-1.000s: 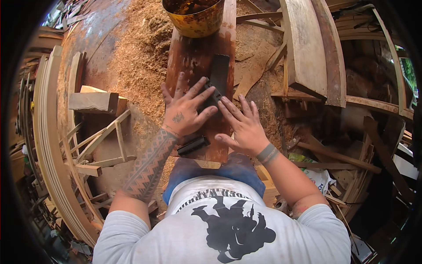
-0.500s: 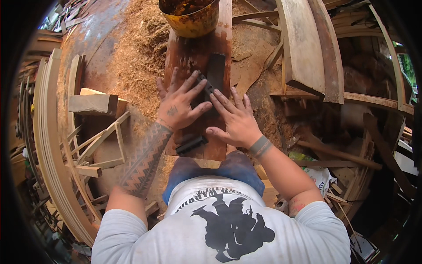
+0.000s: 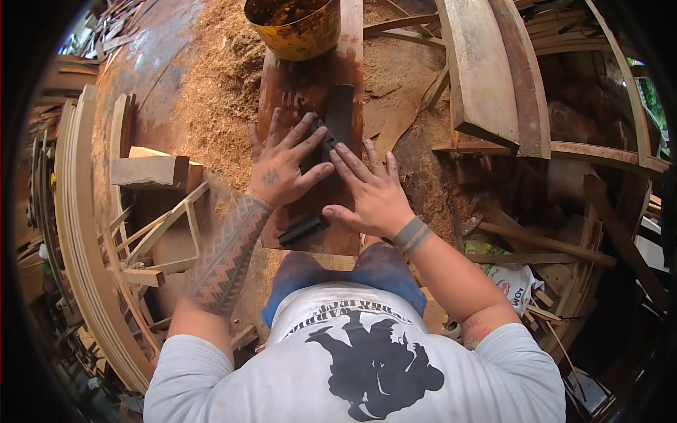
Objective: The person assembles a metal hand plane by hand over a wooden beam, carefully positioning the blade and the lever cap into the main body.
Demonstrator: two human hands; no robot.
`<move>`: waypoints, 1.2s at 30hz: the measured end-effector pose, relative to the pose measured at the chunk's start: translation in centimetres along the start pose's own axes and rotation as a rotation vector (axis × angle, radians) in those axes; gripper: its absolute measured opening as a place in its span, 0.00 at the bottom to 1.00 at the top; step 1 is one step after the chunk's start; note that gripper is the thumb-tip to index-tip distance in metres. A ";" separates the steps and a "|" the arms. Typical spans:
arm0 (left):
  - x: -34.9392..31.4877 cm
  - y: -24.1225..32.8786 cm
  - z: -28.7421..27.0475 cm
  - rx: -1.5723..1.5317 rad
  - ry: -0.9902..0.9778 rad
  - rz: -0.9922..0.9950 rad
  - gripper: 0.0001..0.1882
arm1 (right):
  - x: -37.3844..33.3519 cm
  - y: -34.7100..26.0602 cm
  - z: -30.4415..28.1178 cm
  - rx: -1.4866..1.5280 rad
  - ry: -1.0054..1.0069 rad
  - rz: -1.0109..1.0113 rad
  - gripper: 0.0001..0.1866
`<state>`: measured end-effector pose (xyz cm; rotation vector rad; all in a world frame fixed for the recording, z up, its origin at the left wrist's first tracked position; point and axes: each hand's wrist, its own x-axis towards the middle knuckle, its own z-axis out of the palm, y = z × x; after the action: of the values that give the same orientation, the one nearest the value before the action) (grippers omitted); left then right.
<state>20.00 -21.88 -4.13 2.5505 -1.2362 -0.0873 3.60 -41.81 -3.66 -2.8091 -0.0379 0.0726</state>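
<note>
My left hand [image 3: 281, 166] lies palm down with its fingers spread, the fingertips on a small dark slotted piece [image 3: 326, 137]. From the other side my right hand [image 3: 372, 190] reaches in, fingers stretched out, their tips at the same piece. Fingers hide part of it, and I cannot make out its exact kind. Beneath it is a dark, flat, oblong slab [image 3: 342, 102], which looks like a sharpening stone. Both rest on a wet reddish-brown board [image 3: 282, 99]. Nearer to me, a black ridged block [image 3: 303, 230] lies at a slant on that board, below my hands.
A yellow bowl [image 3: 296, 32] with brown-stained insides stands at the board's far end. Sawdust [image 3: 218, 92] covers the ground to the left. Thick timber planks [image 3: 479, 77] rise at the right; upright boards [image 3: 81, 211] and a wooden block [image 3: 151, 170] stand left.
The view has shifted slightly, so the board and bowl sit a little further left. Both hands keep nearly the same pose over the dark slotted piece.
</note>
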 end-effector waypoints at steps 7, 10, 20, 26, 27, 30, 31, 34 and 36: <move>-2.8 4.8 0.3 -0.051 -0.023 0.021 0.42 | -5.1 0.5 -2.2 -0.009 -0.084 0.001 0.57; -3.8 6.5 0.6 -0.072 -0.021 0.035 0.43 | -7.0 0.7 -3.1 0.006 -0.137 0.003 0.56; -2.7 5.0 0.4 -0.079 -0.029 -0.054 0.39 | -4.7 1.0 -2.5 0.022 -0.118 -0.006 0.55; -0.8 2.6 -0.1 -0.021 0.026 -0.088 0.38 | -0.7 1.2 -1.8 0.015 -0.068 -0.030 0.56; -0.3 1.9 -0.3 -0.001 0.040 -0.081 0.33 | -0.3 1.3 -1.6 0.024 -0.050 -0.041 0.56; 1.5 -1.5 -1.7 -0.054 -0.038 0.048 0.28 | 0.8 1.6 -1.5 -0.014 -0.028 -0.054 0.56; 2.1 -2.4 -2.1 -0.060 -0.010 0.136 0.27 | 1.1 1.9 -1.6 -0.025 -0.028 -0.072 0.55; 3.8 -3.8 -2.4 0.018 -0.040 0.274 0.28 | 1.9 2.8 -2.0 0.005 -0.043 -0.112 0.53; 4.7 -3.9 -2.1 0.042 0.036 0.319 0.24 | 2.2 3.4 -2.3 0.043 -0.057 -0.134 0.51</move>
<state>26.26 -22.77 -2.94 2.3423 -1.6258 0.0545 5.97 -45.73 -2.69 -2.7531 -0.2350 0.1202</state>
